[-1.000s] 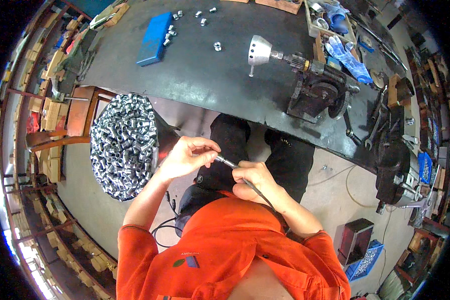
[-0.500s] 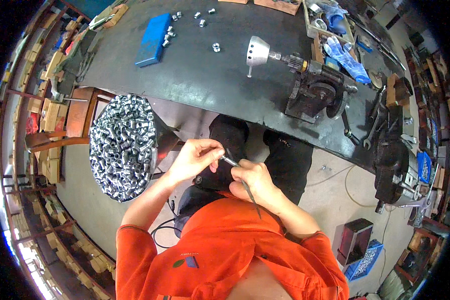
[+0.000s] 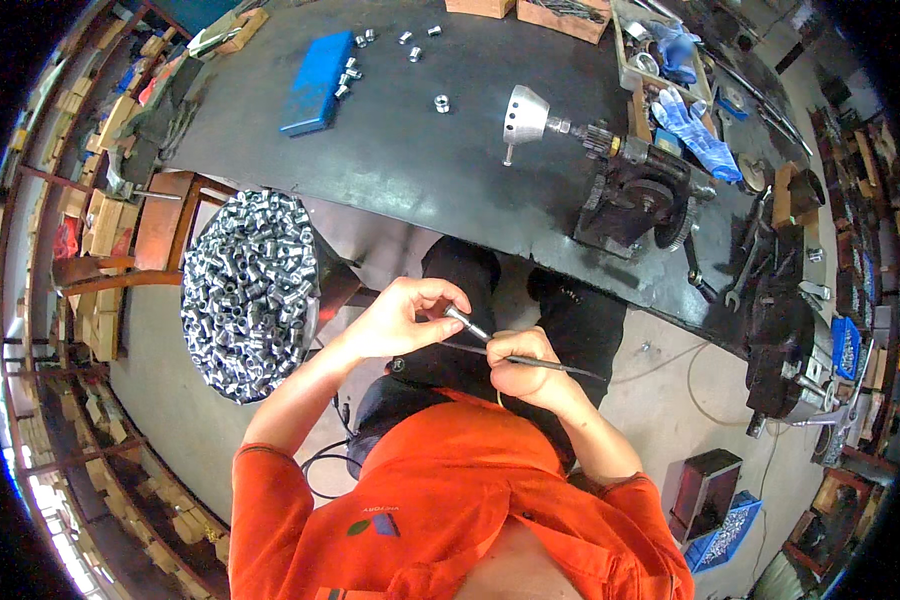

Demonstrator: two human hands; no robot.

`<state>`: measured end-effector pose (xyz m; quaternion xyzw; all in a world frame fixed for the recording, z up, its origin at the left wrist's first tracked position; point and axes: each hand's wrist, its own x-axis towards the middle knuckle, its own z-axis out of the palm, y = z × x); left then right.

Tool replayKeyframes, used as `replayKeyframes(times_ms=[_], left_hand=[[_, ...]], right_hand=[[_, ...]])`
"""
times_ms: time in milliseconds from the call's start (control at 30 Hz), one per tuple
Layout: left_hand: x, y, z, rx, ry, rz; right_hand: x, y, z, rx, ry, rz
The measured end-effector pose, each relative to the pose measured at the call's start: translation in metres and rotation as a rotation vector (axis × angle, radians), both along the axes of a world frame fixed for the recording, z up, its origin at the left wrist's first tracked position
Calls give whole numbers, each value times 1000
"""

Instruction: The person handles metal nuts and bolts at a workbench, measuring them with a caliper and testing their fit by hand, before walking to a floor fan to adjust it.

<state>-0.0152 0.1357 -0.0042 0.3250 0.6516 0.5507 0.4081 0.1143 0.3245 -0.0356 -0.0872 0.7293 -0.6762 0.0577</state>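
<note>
Above my lap, my left hand [image 3: 410, 318] is closed with thumb and fingertips on a small metal bushing. This bushing [image 3: 455, 312] sits at the upper-left end of a short silver rod [image 3: 474, 327]. The rod's lower-right end is in the closed fingers of my right hand [image 3: 523, 362]. That same hand also grips a slim dark tool [image 3: 555, 366], like a thin file or scraper, which sticks out on both sides of it. Whether the bushing is on the rod or only touching its end, I cannot tell.
To my left stands a round container heaped with metal bushings [image 3: 250, 300]. On the dark workbench [image 3: 390, 150] are a blue box [image 3: 317, 82], several loose bushings and a geared fixture with a silver cone-shaped head [image 3: 526, 115]. A vise [image 3: 785, 345] is at the right.
The dark tool in my right hand has swung from steeply slanted to nearly level. My right hand has shifted slightly right, and more of the silver rod shows between the hands.
</note>
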Motion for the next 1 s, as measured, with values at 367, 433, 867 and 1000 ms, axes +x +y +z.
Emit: replayKeyframes(times_ms=[367,433,867,1000], left_hand=[[14,8,-6,-65,-157,206],[13,9,-8,-73,-132,209],[-5,2,12,1,-84,342],[-14,-4,7,-221,776,274]], right_hand=[[5,-22,2,441,303,-266],[5,-22,2,483,311,-274],[11,2,-21,-457,-261,-5],[11,9,1,-22,216,-283]])
